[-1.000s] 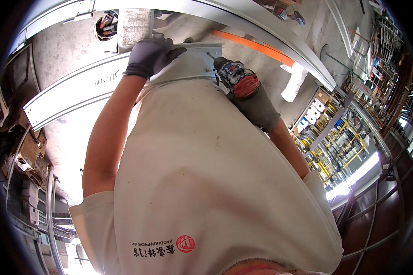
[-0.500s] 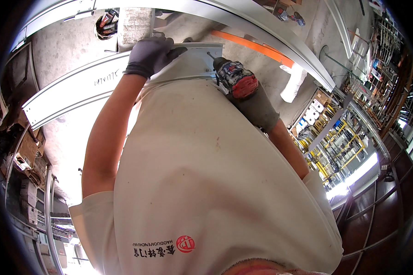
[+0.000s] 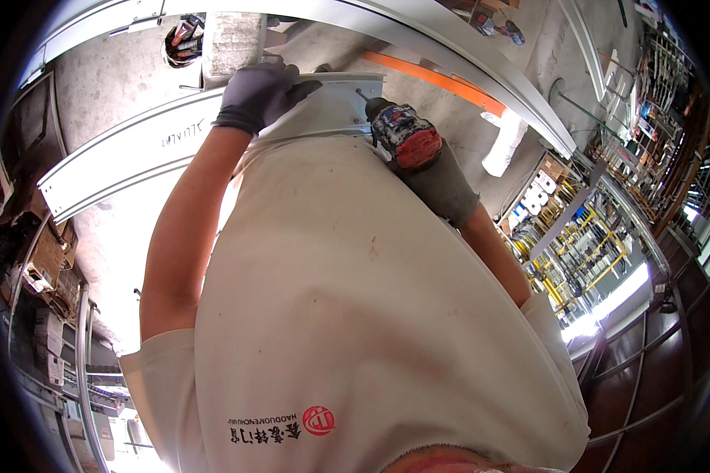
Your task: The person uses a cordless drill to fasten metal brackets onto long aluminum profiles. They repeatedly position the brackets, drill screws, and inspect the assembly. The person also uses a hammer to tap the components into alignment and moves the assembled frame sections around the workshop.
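A long white metal profile [image 3: 134, 157] lies across in front of me, with handwriting on its face. My left hand [image 3: 259, 96], in a dark grey glove, grips its far edge, thumb stretched to the right along it. In my gloved right hand [image 3: 442, 185] is a cordless drill [image 3: 406, 135] with a worn dark body and a red rear end. Its thin bit points at the profile's right end, near small holes; I cannot tell whether the tip is in the metal. The drill's body hides most of the right fingers.
A wrapped block [image 3: 233, 47] stands beyond my left hand, beside a round container of tools [image 3: 184, 41]. A long white beam [image 3: 465, 51] arcs across the far side, with an orange bar [image 3: 442, 81] under it. Yellow racks [image 3: 584, 244] stand at the right.
The rear of the drill has shifted very slightly left. My left hand and the profile have stayed in place.
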`<state>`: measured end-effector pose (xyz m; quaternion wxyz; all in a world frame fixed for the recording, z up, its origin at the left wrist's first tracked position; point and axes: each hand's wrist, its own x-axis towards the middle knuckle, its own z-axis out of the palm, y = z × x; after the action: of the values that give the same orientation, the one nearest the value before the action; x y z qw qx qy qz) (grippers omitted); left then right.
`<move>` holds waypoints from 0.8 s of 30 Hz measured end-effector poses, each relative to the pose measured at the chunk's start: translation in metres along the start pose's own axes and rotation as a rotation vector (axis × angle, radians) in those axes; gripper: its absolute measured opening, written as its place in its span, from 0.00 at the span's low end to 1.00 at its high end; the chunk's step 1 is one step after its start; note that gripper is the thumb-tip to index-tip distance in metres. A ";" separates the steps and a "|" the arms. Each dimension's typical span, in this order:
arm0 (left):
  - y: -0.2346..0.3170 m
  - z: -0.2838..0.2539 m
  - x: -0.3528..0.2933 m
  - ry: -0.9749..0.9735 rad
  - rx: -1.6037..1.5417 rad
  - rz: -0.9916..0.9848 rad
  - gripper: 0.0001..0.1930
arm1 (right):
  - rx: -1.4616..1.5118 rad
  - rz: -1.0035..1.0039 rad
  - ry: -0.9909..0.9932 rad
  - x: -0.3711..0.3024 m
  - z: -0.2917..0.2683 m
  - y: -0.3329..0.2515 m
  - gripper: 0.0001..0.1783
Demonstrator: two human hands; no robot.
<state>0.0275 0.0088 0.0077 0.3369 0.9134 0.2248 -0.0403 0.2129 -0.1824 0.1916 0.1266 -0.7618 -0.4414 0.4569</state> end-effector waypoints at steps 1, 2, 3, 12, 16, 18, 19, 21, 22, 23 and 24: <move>0.000 0.000 0.000 -0.007 0.001 -0.004 0.31 | 0.002 0.000 0.001 0.001 0.000 0.000 0.13; 0.001 -0.002 0.000 -0.014 0.001 -0.007 0.31 | 0.004 0.000 0.002 0.001 0.000 0.001 0.13; 0.001 -0.003 0.000 -0.020 0.001 -0.010 0.31 | -0.009 -0.018 0.002 0.002 0.001 0.003 0.13; 0.000 -0.001 0.000 -0.006 0.020 0.005 0.25 | 0.021 0.025 0.007 0.001 0.003 0.005 0.17; 0.001 -0.003 0.000 -0.032 0.039 -0.012 0.25 | 0.078 0.032 0.012 0.001 -0.003 -0.001 0.16; 0.001 -0.002 0.000 -0.041 0.038 -0.020 0.25 | 0.114 0.096 0.003 0.000 -0.008 -0.008 0.15; 0.001 -0.004 0.000 -0.052 0.040 -0.020 0.25 | 0.128 0.138 -0.006 -0.001 -0.010 -0.011 0.15; 0.002 -0.007 0.001 -0.073 0.044 -0.023 0.26 | 0.146 0.177 0.011 -0.003 -0.011 -0.012 0.14; 0.002 -0.007 0.000 -0.061 0.041 -0.021 0.26 | 0.155 0.197 0.019 -0.003 -0.011 -0.012 0.14; 0.002 -0.006 0.000 -0.047 0.039 -0.017 0.26 | 0.198 0.251 0.001 -0.003 -0.012 -0.013 0.16; 0.002 -0.005 0.000 -0.034 0.037 -0.014 0.26 | 0.241 0.305 -0.016 -0.003 -0.013 -0.014 0.19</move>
<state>0.0277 0.0108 0.0128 0.3234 0.9171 0.2245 -0.0623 0.2151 -0.1732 0.2091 0.1427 -0.7954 -0.2641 0.5265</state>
